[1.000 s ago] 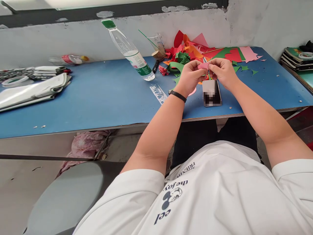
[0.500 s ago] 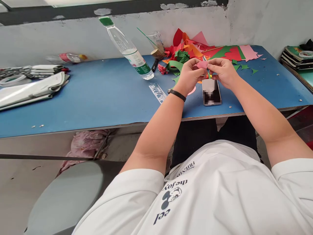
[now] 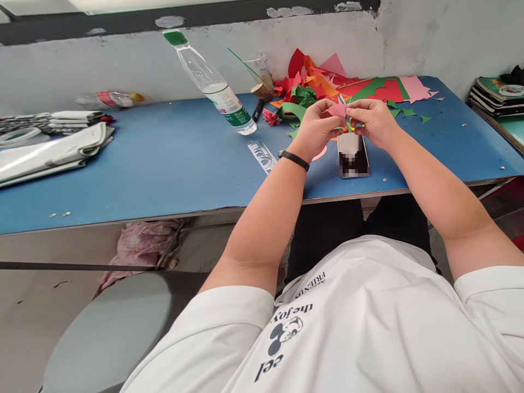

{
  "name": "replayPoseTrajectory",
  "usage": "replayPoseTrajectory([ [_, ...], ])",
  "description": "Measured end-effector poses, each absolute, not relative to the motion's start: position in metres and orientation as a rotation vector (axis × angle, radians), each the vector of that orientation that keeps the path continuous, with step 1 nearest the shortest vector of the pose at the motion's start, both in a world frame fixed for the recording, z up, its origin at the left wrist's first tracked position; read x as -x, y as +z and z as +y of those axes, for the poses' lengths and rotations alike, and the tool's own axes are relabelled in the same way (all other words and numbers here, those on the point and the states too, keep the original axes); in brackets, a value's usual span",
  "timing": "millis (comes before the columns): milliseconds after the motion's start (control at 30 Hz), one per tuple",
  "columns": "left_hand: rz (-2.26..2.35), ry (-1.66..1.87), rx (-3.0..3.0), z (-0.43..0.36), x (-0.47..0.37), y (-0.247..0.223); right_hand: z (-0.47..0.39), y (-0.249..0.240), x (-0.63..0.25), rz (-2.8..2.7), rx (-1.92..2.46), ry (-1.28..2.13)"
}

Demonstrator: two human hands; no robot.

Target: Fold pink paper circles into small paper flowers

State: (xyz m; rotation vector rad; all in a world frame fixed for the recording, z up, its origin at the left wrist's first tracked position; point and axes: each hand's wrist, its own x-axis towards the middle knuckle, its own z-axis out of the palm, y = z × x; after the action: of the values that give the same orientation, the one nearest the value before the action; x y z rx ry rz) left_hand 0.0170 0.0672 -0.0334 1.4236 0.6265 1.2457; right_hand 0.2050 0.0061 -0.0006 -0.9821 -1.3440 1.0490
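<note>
A small pink paper piece (image 3: pixel 337 109) is pinched between the fingers of my left hand (image 3: pixel 317 126). My right hand (image 3: pixel 373 121) meets it from the other side, thumb and forefinger closed on the paper's right edge. Both hands are held above the blue table, close together. Just below them lies a phone (image 3: pixel 353 155) with a dark, glossy screen. Partly hidden behind my fingers are green and yellow bits, too small to name. Beside my left wrist a clear stencil ruler (image 3: pixel 262 156) lies flat.
Coloured paper scraps (image 3: pixel 315 82) heap up behind my hands, against the wall. A water bottle (image 3: pixel 213 82) with a green cap stands left of them, near a clear cup (image 3: pixel 262 71). Folded bags (image 3: pixel 53 147) lie at the far left, and notebooks (image 3: pixel 497 97) are stacked at right.
The hands stay on the pink paper with only slight finger movement. The whole view has shifted very slightly.
</note>
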Motion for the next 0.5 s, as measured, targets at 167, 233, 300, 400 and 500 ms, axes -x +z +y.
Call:
replayPoseTrajectory([
  [167, 0.643, 1.314, -1.448, 0.0662, -0.0194, -0.0351, 0.0033, 0.0004, -0.2029, -1.339, 0.982, 1.033],
  [233, 0.638, 1.345, -1.452, 0.0658, -0.0201, -0.0358, 0.005, -0.0018, -0.2036, -1.351, 0.969, 1.022],
  [300, 0.639, 1.366, -1.464, 0.0659, -0.0203, -0.0367, 0.007, -0.004, -0.2046, -1.359, 0.966, 1.013],
  [400, 0.637, 1.372, -1.471, 0.0668, -0.02, -0.0379, 0.0087, -0.0057, -0.2051, -1.362, 0.967, 1.007],
  [500, 0.639, 1.37, -1.455, 0.0671, -0.0194, -0.0377, 0.0074, -0.0049, -0.204, -1.381, 0.957, 0.989],
])
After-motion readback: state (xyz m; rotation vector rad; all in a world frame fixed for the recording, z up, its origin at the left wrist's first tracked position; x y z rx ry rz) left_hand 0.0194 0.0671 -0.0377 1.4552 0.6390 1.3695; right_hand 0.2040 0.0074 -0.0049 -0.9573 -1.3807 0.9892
